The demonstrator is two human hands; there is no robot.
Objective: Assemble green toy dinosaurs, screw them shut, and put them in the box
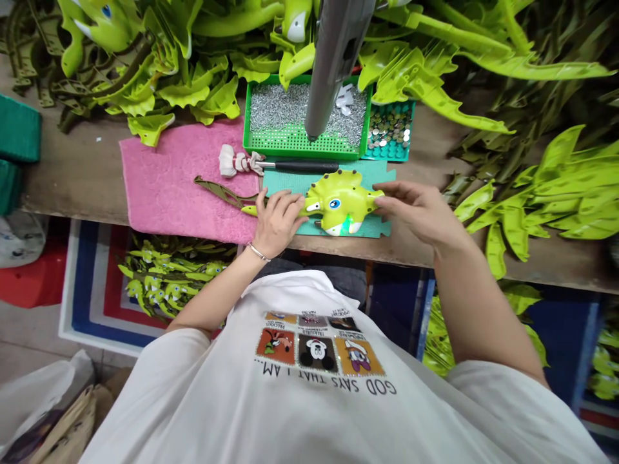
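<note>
Both hands rest on a lime-green toy dinosaur that lies on its side on a teal mat at the near edge of the wooden workbench. The left hand lies curled over the toy's long pointed end, fingers bent and pressing down on it, while the right hand pinches the opposite end between thumb and fingertips; so each hand is closed on the toy rather than spread open. The toy shows a blue eye, a white mouth patch and dark spots along its back. Just left of the left hand, a flat olive-brown plastic part lies on a pink towel, touching the toy's tip or nearly so; which one cannot be told. Just beyond the toy, a tool with a black handle and a cloth-wrapped end lies across the towel and the mat. Behind it stands a green tray of small silver screws, with a grey powered screwdriver hanging down over it, and beside that a teal tray of small round metal pieces. Heaps of lime-green plastic shells crowd the back and right of the bench, and more finished toys sit in a bin below, left of the person's white shirt.
</note>
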